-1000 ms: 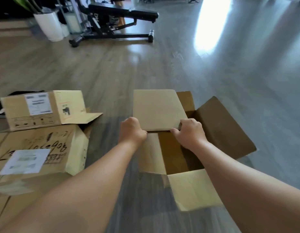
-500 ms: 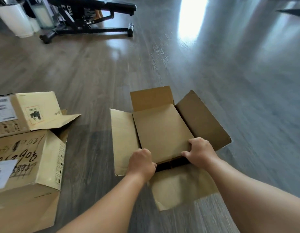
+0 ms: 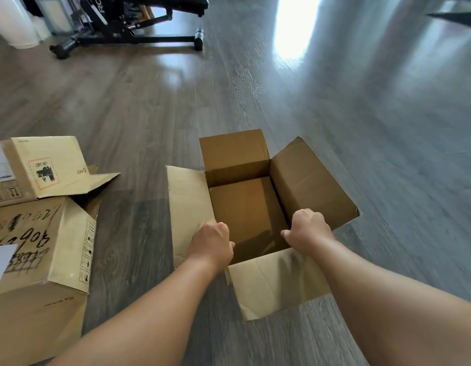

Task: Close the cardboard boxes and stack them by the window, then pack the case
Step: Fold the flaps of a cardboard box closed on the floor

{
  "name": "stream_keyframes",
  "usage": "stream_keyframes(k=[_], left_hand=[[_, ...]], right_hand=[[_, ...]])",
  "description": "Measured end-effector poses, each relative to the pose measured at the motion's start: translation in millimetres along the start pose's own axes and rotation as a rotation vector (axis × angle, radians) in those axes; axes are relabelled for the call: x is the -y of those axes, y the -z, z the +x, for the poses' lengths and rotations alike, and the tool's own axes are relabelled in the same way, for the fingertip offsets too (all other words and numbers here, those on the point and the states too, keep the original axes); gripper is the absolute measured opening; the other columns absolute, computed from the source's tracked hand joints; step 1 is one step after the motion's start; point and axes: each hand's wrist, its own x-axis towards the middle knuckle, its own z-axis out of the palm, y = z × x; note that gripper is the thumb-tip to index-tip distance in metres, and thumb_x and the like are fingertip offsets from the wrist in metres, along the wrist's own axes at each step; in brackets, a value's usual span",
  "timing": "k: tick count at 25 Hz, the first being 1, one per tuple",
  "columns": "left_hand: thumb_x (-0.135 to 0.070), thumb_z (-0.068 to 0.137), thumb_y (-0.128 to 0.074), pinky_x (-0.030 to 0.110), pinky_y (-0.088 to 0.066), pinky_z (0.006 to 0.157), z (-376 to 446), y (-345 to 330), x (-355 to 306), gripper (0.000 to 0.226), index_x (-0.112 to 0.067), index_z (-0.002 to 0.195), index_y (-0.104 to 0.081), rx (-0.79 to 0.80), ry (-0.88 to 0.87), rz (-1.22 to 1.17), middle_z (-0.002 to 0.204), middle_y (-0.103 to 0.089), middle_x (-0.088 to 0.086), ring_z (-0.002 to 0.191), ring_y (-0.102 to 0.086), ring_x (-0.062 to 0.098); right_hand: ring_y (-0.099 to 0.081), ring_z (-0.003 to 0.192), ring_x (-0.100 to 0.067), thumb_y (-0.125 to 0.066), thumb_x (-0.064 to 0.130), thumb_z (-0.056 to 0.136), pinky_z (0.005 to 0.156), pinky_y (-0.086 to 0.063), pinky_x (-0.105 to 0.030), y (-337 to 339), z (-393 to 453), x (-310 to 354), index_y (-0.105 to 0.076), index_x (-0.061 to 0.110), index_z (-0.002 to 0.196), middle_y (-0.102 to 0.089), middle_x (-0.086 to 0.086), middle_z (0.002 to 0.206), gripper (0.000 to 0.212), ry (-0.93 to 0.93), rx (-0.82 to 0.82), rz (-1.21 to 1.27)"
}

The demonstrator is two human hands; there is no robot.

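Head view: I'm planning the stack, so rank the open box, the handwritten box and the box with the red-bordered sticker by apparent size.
1. Handwritten box, though it is cut off and nearer the camera, so unsure.
2. Open box, flaps spread.
3. Red-bordered sticker box, partly cut off.

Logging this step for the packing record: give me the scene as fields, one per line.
open box: cardboard box on the floor, all four flaps spread open
inside: flat cardboard piece lying at the bottom
left hand: fingers curled at the box's near left corner
right hand: fingers curled at the near right corner
other boxes: two cardboard boxes at the left, flaps loose
background: black exercise bench
stage: box not yet closed
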Motion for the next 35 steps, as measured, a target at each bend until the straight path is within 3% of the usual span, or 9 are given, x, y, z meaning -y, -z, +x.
stream_keyframes(k=[4,7,9,11,18,20,27,30,35], left_hand=[[-0.036,0.096,-0.057,0.03,-0.046,0.078,-6,-6,8,0.021,-0.019,0.098,-0.069,0.116,-0.099,0.126,0.111,-0.055,-0.002,0.103,-0.051,0.015],[-0.019,0.098,-0.05,0.04,-0.048,0.097,-2,-5,18,0.022,-0.018,0.109,-0.069,0.173,-0.138,0.292,0.144,-0.049,0.007,0.136,-0.041,0.024],[-0.01,0.099,-0.046,0.044,-0.038,0.112,2,-1,30,0.031,-0.016,0.124,-0.064,0.207,-0.122,0.373,0.161,-0.03,0.009,0.151,-0.02,0.028],[-0.007,0.099,-0.048,0.042,-0.032,0.118,5,5,44,0.039,-0.014,0.137,-0.056,0.202,-0.089,0.441,0.164,-0.022,0.01,0.153,-0.014,0.028],[-0.011,0.097,-0.035,0.039,-0.027,0.117,0,26,82,0.048,-0.015,0.141,-0.053,0.177,0.121,0.309,0.166,-0.018,-0.001,0.154,-0.007,0.02],[-0.013,0.098,-0.035,0.038,-0.028,0.117,-11,26,94,0.047,-0.014,0.142,-0.05,0.17,0.146,0.242,0.166,-0.019,-0.003,0.154,-0.007,0.016],[-0.039,0.105,-0.037,0.044,-0.028,0.119,-42,26,151,0.053,-0.015,0.153,-0.036,0.117,0.27,0.106,0.164,-0.025,0.0,0.152,-0.018,0.018],[-0.04,0.104,-0.041,0.044,-0.036,0.115,-47,31,167,0.049,-0.018,0.148,-0.044,0.084,0.305,0.071,0.16,-0.034,0.004,0.145,-0.035,0.026],[-0.046,0.098,-0.046,0.043,-0.044,0.104,-45,28,171,0.051,-0.023,0.143,-0.048,0.062,0.372,0.066,0.157,-0.039,0.004,0.138,-0.043,0.028]], right_hand=[[-0.054,0.103,-0.027,-0.055,0.045,0.095,0.101,-0.041,-0.048,-7,-11,0,-0.05,0.026,0.08,-0.065,-0.001,0.104,0.024,0.092,0.09,-0.166],[-0.053,0.113,-0.029,-0.044,0.056,0.096,0.113,-0.031,-0.051,-17,-21,2,-0.051,0.028,0.08,-0.066,-0.001,0.105,0.033,0.184,0.199,-0.21],[-0.058,0.098,-0.027,-0.042,0.064,0.093,0.097,-0.045,-0.043,-20,-23,11,-0.051,0.027,0.074,-0.062,0.004,0.086,0.043,0.239,0.231,-0.183],[-0.059,0.084,-0.025,-0.044,0.065,0.09,0.073,-0.047,-0.034,-24,-24,27,-0.051,0.024,0.073,-0.055,0.006,0.078,0.045,0.269,0.298,-0.148],[-0.054,0.069,-0.021,-0.06,0.045,0.095,0.062,-0.04,-0.028,-65,-45,124,-0.066,0.017,0.095,-0.049,0.004,0.072,0.028,0.558,0.488,-0.201],[-0.056,0.075,-0.022,-0.058,0.04,0.098,0.067,-0.043,-0.032,-76,-51,154,-0.066,0.011,0.111,-0.053,0.001,0.077,0.032,0.551,0.49,-0.162],[-0.06,0.113,-0.036,-0.045,0.013,0.101,0.093,-0.048,-0.04,-92,-69,233,-0.059,0.006,0.126,-0.063,-0.015,0.123,0.029,0.754,0.362,-0.042],[-0.056,0.12,-0.035,-0.04,0.021,0.106,0.097,-0.046,-0.042,-100,-66,246,-0.052,0.007,0.135,-0.058,-0.015,0.133,0.034,0.751,0.389,-0.083],[-0.037,0.143,-0.031,-0.031,0.048,0.105,0.113,-0.034,-0.055,-103,-44,239,-0.036,0.015,0.15,-0.041,-0.008,0.155,0.056,0.715,0.448,-0.128]])
